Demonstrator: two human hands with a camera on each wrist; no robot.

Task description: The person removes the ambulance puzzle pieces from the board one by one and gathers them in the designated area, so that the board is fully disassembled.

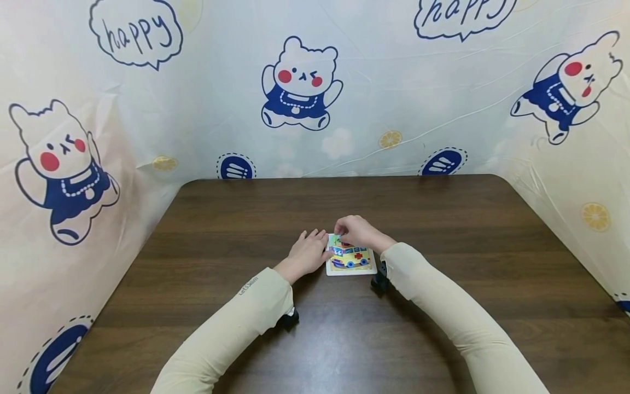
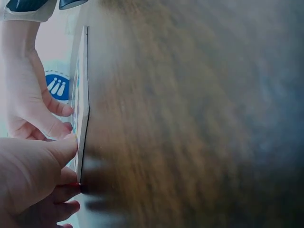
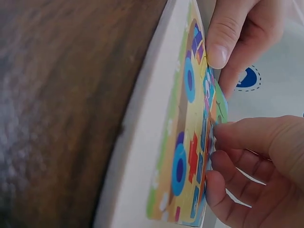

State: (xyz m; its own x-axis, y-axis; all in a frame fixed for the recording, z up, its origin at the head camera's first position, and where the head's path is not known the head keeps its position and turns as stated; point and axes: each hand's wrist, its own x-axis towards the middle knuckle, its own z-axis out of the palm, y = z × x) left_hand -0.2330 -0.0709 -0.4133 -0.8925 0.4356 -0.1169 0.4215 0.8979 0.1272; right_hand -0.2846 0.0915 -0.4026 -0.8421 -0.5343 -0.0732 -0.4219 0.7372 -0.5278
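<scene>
A small square puzzle board with a white border lies flat on the table, showing a yellow ambulance with a red cross and blue wheels. Over its upper part, my right hand pinches a green-coloured puzzle piece with thumb and fingertips. That piece stands slightly raised from the picture in the right wrist view, partly hidden by the fingers. My left hand rests at the board's left edge, fingers spread and fairly straight. Its thumb presses on the board's rim in the left wrist view.
The brown wooden table extends around the board on all sides. A cloth backdrop with cartoon bears hangs behind and beside it. Black wrist cameras sit under both cuffs, close to the tabletop.
</scene>
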